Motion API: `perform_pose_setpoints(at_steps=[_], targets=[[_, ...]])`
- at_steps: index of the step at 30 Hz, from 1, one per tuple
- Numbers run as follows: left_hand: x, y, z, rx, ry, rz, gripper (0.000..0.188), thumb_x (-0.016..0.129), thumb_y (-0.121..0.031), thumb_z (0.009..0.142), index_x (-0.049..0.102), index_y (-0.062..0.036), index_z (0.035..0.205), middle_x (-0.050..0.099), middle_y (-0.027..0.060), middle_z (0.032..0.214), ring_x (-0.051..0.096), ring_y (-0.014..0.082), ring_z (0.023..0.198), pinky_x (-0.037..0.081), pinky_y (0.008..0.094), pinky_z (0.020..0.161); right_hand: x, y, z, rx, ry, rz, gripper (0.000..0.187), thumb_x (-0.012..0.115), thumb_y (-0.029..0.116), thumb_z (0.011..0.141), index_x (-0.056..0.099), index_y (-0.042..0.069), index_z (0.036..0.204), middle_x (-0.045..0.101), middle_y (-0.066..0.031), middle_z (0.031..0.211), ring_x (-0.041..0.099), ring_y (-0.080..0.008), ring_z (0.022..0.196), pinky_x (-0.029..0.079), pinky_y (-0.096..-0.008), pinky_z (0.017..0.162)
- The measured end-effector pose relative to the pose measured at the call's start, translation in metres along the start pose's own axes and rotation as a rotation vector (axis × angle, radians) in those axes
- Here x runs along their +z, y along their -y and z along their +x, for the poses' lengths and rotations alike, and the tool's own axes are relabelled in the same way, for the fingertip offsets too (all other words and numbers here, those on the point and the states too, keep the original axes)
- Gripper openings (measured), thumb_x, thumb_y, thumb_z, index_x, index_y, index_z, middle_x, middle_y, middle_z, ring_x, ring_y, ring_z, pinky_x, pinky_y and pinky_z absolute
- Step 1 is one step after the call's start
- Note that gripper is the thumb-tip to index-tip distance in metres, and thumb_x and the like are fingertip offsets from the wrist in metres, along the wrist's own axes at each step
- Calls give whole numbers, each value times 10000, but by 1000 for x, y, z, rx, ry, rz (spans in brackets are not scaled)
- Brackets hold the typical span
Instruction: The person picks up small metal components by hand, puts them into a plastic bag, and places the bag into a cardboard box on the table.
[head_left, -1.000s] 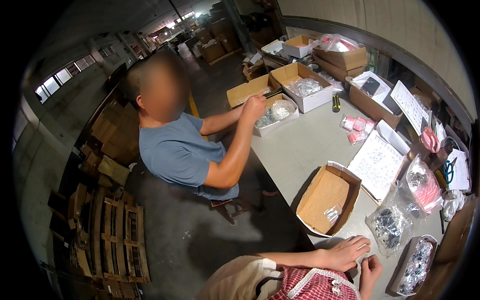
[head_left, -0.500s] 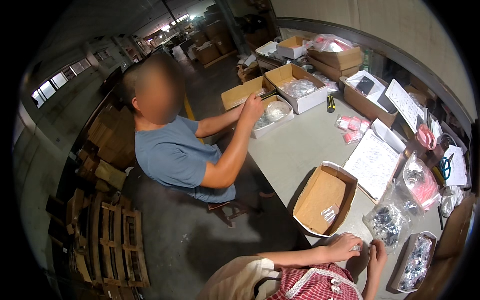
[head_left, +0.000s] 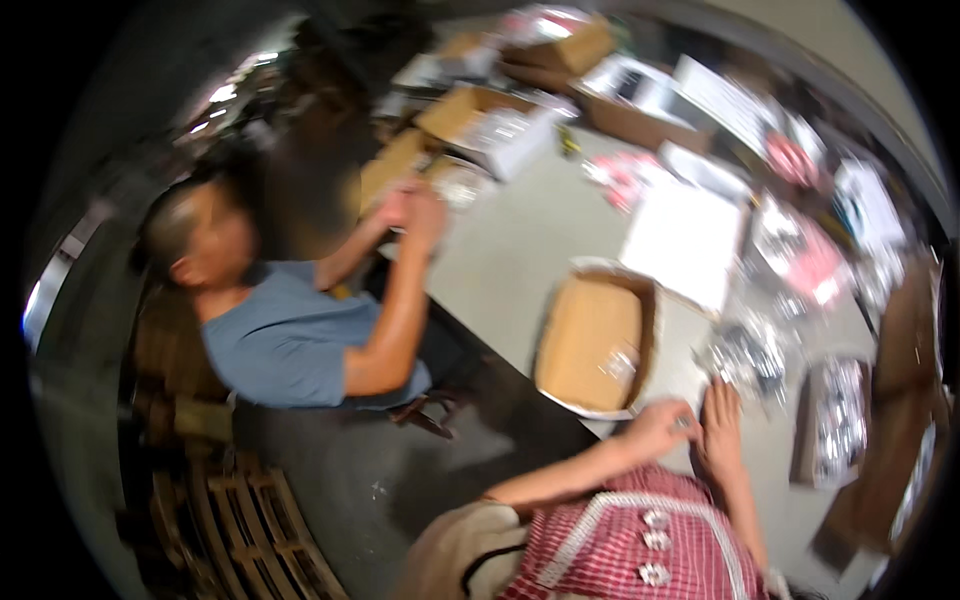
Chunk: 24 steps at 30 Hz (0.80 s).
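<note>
My left hand (head_left: 657, 428) is just below the near end of an open cardboard box (head_left: 590, 345), its fingers curled together around something small and greyish that blur keeps me from naming. Beside it, my right hand (head_left: 720, 425) reaches forward over the grey table, fingers stretched out, with nothing visible in it. Its fingertips are near a clear plastic bag of dark and silvery small parts (head_left: 750, 355). A small clear packet (head_left: 618, 364) lies inside the box. To the right stands a narrow box of shiny wrapped pieces (head_left: 840, 420).
A co-worker in a blue shirt (head_left: 285, 335) sits at the table's left edge, hands raised by several boxes (head_left: 520, 150). Papers (head_left: 680, 235), pink packets (head_left: 625, 180) and a bag with pink contents (head_left: 810, 260) lie farther back. Wooden pallets (head_left: 255, 530) are on the floor.
The whole view has swung, shifting table and co-worker leftward and up, and it is blurred now. My right hand's fingers are straighter, and it has drawn closer to the bag of parts.
</note>
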<state>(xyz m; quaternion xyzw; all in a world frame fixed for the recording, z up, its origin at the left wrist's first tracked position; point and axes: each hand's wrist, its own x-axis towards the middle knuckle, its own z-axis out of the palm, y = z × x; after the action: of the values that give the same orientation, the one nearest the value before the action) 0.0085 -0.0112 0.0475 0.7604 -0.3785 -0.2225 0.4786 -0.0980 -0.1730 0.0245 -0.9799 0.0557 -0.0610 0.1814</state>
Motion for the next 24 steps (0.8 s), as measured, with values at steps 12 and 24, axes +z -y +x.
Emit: perform_pose_setpoints(at_steps=[12, 24], targets=[[1, 12, -2, 98, -92, 83, 274, 794, -118, 775, 670, -57, 1012, 691, 86, 982, 656, 231, 894, 524, 333, 790, -30, -10, -43, 320, -276, 402, 482, 643, 68, 803, 540, 10, 1271, 506, -212, 1349, 475, -416, 1238, 391, -458, 1052], [-3, 14, 0, 137, -72, 105, 276, 795, -96, 758, 661, -50, 995, 685, 89, 984, 651, 247, 908, 526, 346, 797, -29, -1, -20, 248, -229, 88, 119, 681, 82, 772, 650, 57, 884, 604, -121, 851, 595, -325, 829, 508, -417, 746]])
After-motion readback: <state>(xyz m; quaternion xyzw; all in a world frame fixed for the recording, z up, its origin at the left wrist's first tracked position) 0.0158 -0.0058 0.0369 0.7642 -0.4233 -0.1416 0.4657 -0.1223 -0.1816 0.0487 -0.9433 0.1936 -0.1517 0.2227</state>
